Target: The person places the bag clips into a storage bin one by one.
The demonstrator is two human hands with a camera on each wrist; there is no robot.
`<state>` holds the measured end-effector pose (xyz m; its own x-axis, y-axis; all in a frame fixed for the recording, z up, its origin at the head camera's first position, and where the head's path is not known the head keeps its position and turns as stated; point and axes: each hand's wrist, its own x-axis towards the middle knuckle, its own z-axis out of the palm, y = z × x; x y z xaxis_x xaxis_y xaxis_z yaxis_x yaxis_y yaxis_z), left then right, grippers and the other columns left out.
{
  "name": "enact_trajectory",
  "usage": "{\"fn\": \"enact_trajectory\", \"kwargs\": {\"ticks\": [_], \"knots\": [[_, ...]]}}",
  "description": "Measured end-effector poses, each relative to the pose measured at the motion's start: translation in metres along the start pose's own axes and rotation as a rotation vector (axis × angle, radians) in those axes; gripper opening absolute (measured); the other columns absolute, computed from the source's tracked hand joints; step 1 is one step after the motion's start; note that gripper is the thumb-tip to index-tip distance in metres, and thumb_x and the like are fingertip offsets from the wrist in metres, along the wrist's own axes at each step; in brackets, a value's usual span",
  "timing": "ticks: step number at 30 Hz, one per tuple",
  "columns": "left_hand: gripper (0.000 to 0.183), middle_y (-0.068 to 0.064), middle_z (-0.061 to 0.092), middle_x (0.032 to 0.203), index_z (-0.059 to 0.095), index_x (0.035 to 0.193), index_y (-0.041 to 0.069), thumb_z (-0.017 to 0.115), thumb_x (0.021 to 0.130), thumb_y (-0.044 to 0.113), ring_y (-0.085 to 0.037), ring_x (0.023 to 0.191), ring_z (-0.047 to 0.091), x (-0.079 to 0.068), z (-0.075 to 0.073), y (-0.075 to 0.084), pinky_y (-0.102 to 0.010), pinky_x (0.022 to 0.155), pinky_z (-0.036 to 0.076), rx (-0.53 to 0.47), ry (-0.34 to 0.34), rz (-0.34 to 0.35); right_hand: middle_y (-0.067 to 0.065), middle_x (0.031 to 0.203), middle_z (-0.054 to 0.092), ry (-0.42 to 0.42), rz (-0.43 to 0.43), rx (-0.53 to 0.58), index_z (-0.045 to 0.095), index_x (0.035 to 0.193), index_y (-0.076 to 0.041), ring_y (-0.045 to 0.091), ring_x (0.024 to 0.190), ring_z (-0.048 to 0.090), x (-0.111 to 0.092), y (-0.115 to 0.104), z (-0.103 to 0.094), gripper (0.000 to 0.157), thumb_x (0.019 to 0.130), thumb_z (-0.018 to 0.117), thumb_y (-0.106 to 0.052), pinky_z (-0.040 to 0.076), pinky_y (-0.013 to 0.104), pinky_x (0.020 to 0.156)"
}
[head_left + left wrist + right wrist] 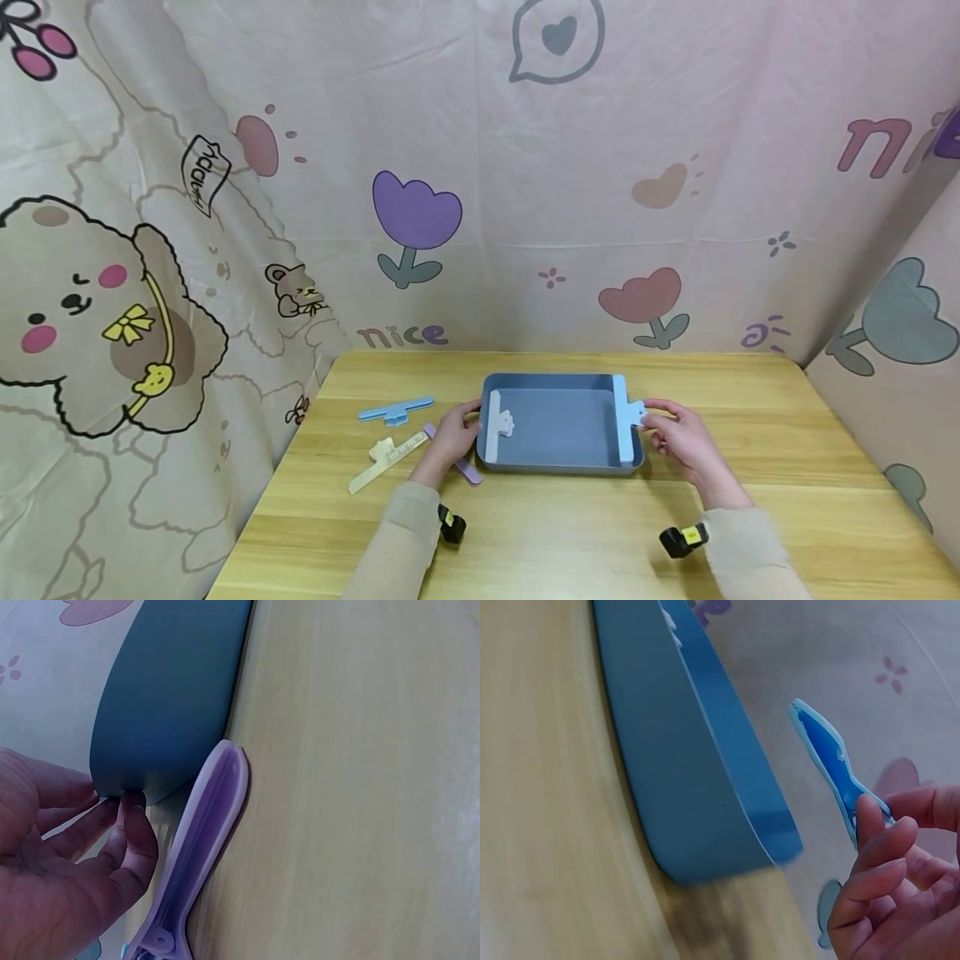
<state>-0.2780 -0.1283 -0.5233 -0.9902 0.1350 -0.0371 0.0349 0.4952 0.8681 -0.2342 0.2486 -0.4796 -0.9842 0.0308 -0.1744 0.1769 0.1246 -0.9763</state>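
A blue-grey rectangular tray (562,429) stands on the table. My left hand (453,437) grips its left end, with the fingertips at the tray's end wall in the left wrist view. Inside the tray, along the left side, lies a white bag clip (492,427). My right hand (688,446) pinches a light blue bag clip (623,421) by its grip tab. In the right wrist view this clip (826,746) is raised beside the tray's end, above rim level. A purple bag clip (199,825) lies close by the left hand, partly covered by it in the head view.
Left of the tray, a second light blue clip (396,412) and a cream clip (386,458) with a printed strip rest on the wooden table (555,533). Patterned cloth (487,275) hangs behind the table and along both sides.
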Motion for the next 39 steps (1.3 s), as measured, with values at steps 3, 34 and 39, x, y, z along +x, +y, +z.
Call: {"fn": "enact_trajectory", "kwargs": {"ticks": [3, 34, 39], "knots": [[0.046, -0.020, 0.053, 0.137, 0.052, 0.141, 0.003, 0.056, 0.096, 0.001, -0.019, 0.081, 0.055, 0.000, 0.000, 0.001, -0.034, 0.074, 0.048, 0.010, 0.001, 0.014, 0.008, 0.086, 0.067, -0.008, 0.013, -0.014, 0.044, 0.139, 0.005, 0.010, 0.059, 0.049, 0.004, -0.001, 0.010, 0.047, 0.096, 0.057, -0.009, 0.041, 0.023, 0.051], [0.045, -0.017, 0.053, 0.137, 0.051, 0.142, 0.004, 0.055, 0.097, 0.001, -0.025, 0.105, 0.058, 0.001, 0.001, -0.002, -0.042, 0.092, 0.049, -0.052, -0.010, -0.020, 0.009, 0.080, 0.070, -0.067, -0.004, -0.103, 0.061, 0.126, -0.001, 0.017, 0.053, 0.050, 0.035, 0.002, 0.121, 0.036, 0.090, 0.062, -0.006, 0.038, 0.027, 0.046], [0.045, -0.018, 0.054, 0.134, 0.050, 0.142, 0.003, 0.054, 0.097, 0.001, -0.028, 0.107, 0.059, 0.001, 0.001, -0.002, -0.044, 0.093, 0.049, -0.073, -0.007, -0.018, 0.010, 0.079, 0.070, -0.068, 0.003, -0.097, 0.061, 0.126, 0.000, 0.016, 0.052, 0.049, 0.038, 0.005, 0.133, 0.037, 0.089, 0.062, -0.003, 0.035, 0.027, 0.045]]}}
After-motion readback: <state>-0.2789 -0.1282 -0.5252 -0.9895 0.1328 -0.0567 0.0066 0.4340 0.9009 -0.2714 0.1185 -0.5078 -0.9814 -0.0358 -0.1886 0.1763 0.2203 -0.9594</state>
